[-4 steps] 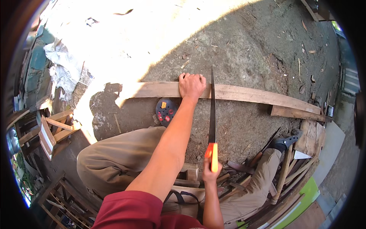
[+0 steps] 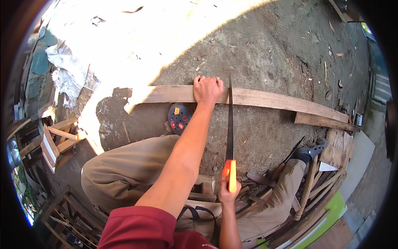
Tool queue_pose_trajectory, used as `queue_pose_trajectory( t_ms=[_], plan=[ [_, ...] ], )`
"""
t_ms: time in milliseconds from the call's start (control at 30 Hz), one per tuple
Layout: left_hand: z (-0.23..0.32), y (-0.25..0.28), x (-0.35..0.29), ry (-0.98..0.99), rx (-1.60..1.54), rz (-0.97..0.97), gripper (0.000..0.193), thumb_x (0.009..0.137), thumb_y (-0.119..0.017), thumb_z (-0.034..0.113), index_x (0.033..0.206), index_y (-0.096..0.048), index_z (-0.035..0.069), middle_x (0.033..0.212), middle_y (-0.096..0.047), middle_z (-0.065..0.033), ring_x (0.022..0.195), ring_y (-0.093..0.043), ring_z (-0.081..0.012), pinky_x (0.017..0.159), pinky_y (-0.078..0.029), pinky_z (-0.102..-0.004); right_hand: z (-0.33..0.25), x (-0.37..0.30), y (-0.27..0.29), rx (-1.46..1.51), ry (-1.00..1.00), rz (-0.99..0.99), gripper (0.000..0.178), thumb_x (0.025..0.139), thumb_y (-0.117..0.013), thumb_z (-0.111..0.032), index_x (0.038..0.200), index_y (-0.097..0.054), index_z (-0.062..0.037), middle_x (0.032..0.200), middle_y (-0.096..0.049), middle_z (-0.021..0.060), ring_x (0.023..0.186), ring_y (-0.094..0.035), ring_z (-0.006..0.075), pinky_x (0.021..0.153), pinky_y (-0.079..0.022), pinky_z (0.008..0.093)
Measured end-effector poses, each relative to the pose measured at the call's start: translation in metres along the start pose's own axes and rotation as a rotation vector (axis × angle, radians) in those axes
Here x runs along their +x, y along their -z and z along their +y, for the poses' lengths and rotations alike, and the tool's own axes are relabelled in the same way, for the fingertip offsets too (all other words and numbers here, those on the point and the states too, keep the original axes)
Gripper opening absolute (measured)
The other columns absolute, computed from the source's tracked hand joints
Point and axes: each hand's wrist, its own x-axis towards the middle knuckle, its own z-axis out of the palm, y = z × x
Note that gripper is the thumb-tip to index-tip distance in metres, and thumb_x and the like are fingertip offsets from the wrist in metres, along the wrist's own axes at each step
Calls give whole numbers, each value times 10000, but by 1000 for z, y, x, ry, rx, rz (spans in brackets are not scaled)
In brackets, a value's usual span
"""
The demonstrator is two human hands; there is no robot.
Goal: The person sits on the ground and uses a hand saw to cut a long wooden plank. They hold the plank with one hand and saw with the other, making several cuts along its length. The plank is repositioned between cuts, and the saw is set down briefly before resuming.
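A long wooden plank (image 2: 265, 98) runs from left to right in front of me, low over the ground. My left hand (image 2: 208, 90) presses down on it near the middle, its fingers curled over the far edge. Just right of that hand, a handsaw (image 2: 230, 128) crosses the plank with its dark blade pointing away from me. The orange saw handle (image 2: 232, 176) is wrapped in my right hand (image 2: 228, 192), close to my lap. Whether the teeth have cut into the wood cannot be made out.
My dark clog (image 2: 179, 118) rests beneath the plank's near side. A shorter board (image 2: 323, 120) lies under its right end. Scrap wood and a wood-handled blade (image 2: 287, 159) are near my other foot. A small wooden frame (image 2: 62, 141) stands at left.
My right hand has drawn the handsaw slightly back toward me. My left hand keeps its place on the plank, and the view has shifted a little.
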Motion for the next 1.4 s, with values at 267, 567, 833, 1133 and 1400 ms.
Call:
queue_pose_trajectory(
  t_ms=[267,567,833,1133,1400],
  plan=[
    [1,-15,-7,-4,25,-86,432,956,-490,305,761,-779,50,851,-761,-127,923,-682,-274,1046,-396,-424,-12,80,-30,35,-62,-5,202,931,-669,-64,757,-593,3,612,-479,-43,580,-426,50,510,-348,288],
    [12,-15,-3,-25,-11,-109,419,952,-498,304,762,-782,63,848,-758,-123,918,-686,-276,1049,-393,-430,-29,133,-39,72,-136,61,263,943,-667,-73,723,-554,15,596,-467,-25,569,-405,62,497,-329,311],
    [1,-16,-6,2,13,-93,443,954,-488,302,735,-771,42,829,-756,-135,932,-682,-272,1057,-389,-426,-12,-26,29,-97,8,-66,118,915,-643,-2,799,-645,20,599,-510,-25,557,-469,55,504,-381,279],
    [10,-17,-12,-53,28,-87,399,951,-502,291,773,-771,56,842,-756,-136,895,-684,-286,1024,-407,-428,-16,149,-55,-32,79,53,223,931,-686,-107,756,-605,6,566,-500,48,523,-451,99,488,-374,334],
    [-2,-16,-11,-19,-19,-32,386,955,-518,265,741,-752,44,832,-751,-138,887,-682,-285,1020,-410,-426,52,40,-21,-116,227,-26,25,828,-670,22,846,-681,8,626,-622,113,540,-647,214,571,-511,337]
  ],
)
